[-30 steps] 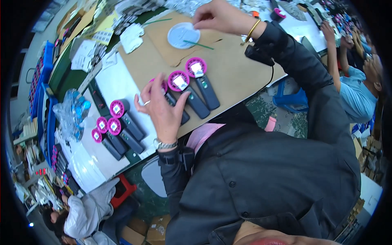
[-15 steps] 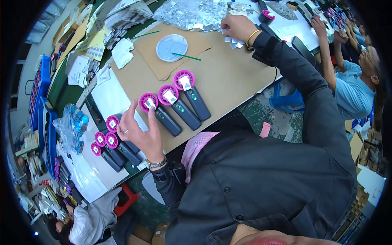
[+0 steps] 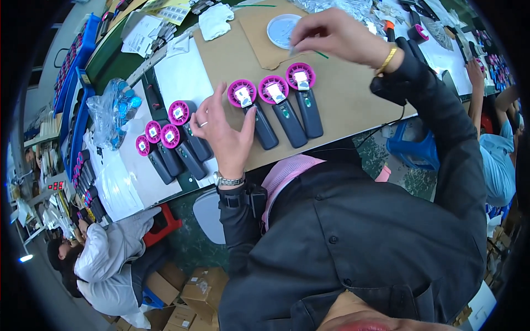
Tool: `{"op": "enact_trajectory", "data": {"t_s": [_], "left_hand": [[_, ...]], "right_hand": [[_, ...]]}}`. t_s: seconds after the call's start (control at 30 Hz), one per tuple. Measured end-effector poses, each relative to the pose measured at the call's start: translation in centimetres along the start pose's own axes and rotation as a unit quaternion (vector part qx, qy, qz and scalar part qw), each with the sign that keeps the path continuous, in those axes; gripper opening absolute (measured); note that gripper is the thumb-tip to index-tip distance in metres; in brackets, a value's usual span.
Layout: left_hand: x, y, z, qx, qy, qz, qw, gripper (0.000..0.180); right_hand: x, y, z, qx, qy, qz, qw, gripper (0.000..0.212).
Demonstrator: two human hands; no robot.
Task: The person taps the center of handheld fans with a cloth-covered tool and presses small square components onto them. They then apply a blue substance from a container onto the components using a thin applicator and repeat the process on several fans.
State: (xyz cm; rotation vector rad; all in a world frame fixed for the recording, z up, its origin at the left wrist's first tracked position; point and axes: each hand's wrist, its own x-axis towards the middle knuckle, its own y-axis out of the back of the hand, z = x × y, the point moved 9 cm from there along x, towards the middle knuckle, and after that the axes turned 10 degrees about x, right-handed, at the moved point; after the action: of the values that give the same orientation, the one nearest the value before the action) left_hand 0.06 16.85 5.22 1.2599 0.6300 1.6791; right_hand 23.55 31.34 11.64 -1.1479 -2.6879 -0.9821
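Three dark grey handheld fans with pink heads lie side by side on the brown board (image 3: 353, 105), each with a small white piece on its head: the left fan (image 3: 262, 128), the middle fan (image 3: 290, 122) and the right fan (image 3: 309, 113). My left hand (image 3: 223, 132) is open beside the left fan, its thumb near the upper handle and its fingers spread. Above the fans, my right hand (image 3: 345, 41) is pinched, with a small greyish bit at its fingertips too small to name. Behind those fingers is a round white dish (image 3: 280, 27), partly hidden.
Several similar fans (image 3: 190, 160) lie left of my left hand. A white cloth (image 3: 216, 22) and a bag of blue round parts (image 3: 118, 110) are farther left. Clear plastic bags lie at the back. A blue stool (image 3: 414, 146) stands right; co-workers sit at both sides.
My right hand has come from the far pile of small pieces toward the fans, passing over the dish. The view has shifted, and my left hand stays open near the left fan.
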Motion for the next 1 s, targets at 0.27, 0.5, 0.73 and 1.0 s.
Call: {"op": "enact_trajectory", "data": {"t_s": [0.27,0.5,0.73,1.0], "left_hand": [[0.0,-0.9,-0.4,-0.040,0.010,-0.002,0.999,0.087],[-0.1,-0.8,-0.8,-0.037,0.020,-0.006,0.999,0.086],[-0.1,-0.9,-0.8,-0.038,0.023,0.000,0.999,0.087],[0.1,-0.9,-0.9,-0.043,0.019,0.000,0.999,0.082]], "right_hand": [[6.4,-10.7,-1.7,-0.004,-0.039,-0.101,0.994,0.016],[7.5,-12.8,-0.8,-0.038,-0.057,-0.124,0.990,0.014],[7.6,-13.8,-0.1,-0.053,-0.073,-0.153,0.984,0.012],[8.0,-14.2,-0.1,-0.183,-0.107,-0.142,0.967,0.017]]}}
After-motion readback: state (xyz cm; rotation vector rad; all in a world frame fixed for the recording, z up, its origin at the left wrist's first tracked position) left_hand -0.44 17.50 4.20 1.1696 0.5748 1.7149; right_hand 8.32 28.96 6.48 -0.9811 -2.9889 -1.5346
